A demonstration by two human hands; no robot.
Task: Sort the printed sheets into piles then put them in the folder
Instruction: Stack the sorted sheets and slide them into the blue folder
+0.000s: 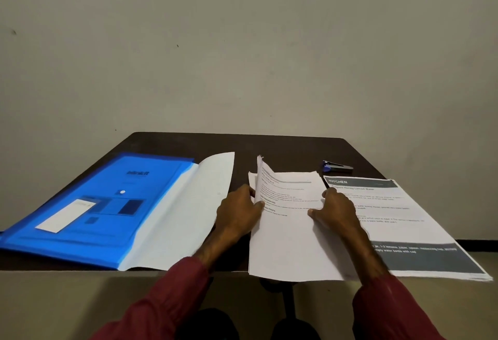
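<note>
A blue plastic folder [107, 205] lies flat on the left of the dark table [285, 148]. A blank white sheet [188, 218] rests against its right edge, its far end curled up. In the middle sits a stack of printed sheets [285, 245]. My left hand [239, 213] pinches the left edge of the stack's top sheet, which is lifted upright. My right hand [334, 210] presses flat on the stack's right side. A pile headed "KITCHEN" [409, 221] lies at the right, overhanging the table's front edge.
A blue and black stapler [336, 166] lies at the back right of the table, beyond the KITCHEN pile. A bare wall stands close behind the table. The table's front edge runs just under my forearms.
</note>
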